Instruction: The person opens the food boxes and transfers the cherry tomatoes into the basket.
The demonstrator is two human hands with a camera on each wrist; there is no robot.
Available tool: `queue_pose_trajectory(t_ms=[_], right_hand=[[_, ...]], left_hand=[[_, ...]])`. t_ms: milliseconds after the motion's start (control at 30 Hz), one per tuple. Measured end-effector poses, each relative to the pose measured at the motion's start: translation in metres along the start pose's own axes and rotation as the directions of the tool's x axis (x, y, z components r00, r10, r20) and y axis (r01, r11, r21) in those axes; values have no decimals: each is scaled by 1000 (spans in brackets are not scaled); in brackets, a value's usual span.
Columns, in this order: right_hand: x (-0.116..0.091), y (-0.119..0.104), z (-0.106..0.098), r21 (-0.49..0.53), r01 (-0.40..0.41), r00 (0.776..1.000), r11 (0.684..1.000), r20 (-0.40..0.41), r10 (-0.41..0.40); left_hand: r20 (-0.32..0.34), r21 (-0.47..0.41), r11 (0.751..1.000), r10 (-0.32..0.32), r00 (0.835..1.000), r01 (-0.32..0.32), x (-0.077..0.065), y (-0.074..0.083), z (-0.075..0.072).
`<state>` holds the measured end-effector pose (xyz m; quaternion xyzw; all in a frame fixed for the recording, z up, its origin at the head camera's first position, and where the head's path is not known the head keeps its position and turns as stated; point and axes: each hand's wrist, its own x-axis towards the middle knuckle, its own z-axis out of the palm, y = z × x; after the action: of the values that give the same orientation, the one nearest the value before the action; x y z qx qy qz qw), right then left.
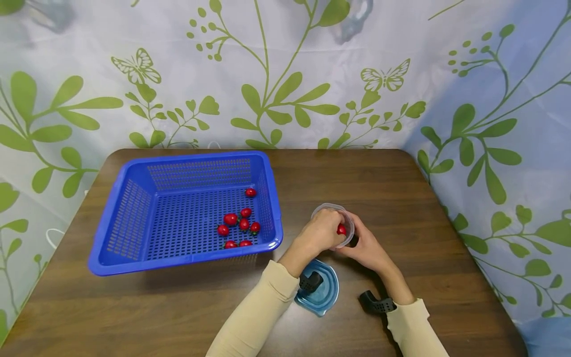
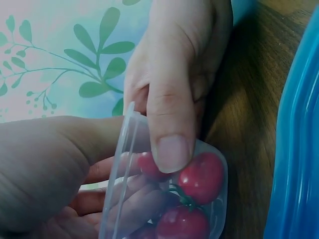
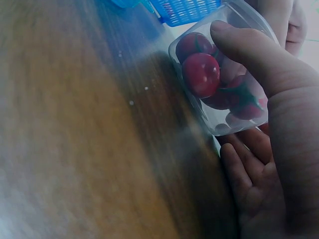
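A clear plastic container [image 1: 350, 231] holds several red cherry tomatoes [image 3: 201, 75] with green stems. My right hand [image 1: 365, 247] grips it from the right side, its thumb along the wall in the right wrist view. From the other side my left hand [image 1: 322, 229] reaches over the rim, its thumb [image 2: 172, 149] down inside the container. The left thumb tip presses against a cherry tomato [image 2: 151, 166]; the left fingers behind it are mostly hidden. Seen in the left wrist view, the container is tilted, its tomatoes close together at the bottom.
A blue plastic basket [image 1: 273, 208] stands on the left of the wooden table [image 1: 187, 307], with several more cherry tomatoes [image 1: 230, 219] at its right side. Under the left wrist lies a blue lid [image 1: 329, 292]. A patterned curtain [image 1: 285, 64] hangs behind the table.
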<state>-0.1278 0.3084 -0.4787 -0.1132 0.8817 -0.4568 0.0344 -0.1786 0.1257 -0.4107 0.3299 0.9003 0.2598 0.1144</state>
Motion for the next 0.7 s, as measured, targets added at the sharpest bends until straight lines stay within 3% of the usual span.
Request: queue_pose_trajectory(t_ms=[433,700], right_hand=[[-2,2,-1,-5,-25,1000,1000,-6,25],[-2,3,0,2,-23,1000,1000,2,23]], left_hand=[[-80,-23,995,99,992,-101,-5,1,-9],[-83,-65,994,84,993,-89,-13,9,-23]])
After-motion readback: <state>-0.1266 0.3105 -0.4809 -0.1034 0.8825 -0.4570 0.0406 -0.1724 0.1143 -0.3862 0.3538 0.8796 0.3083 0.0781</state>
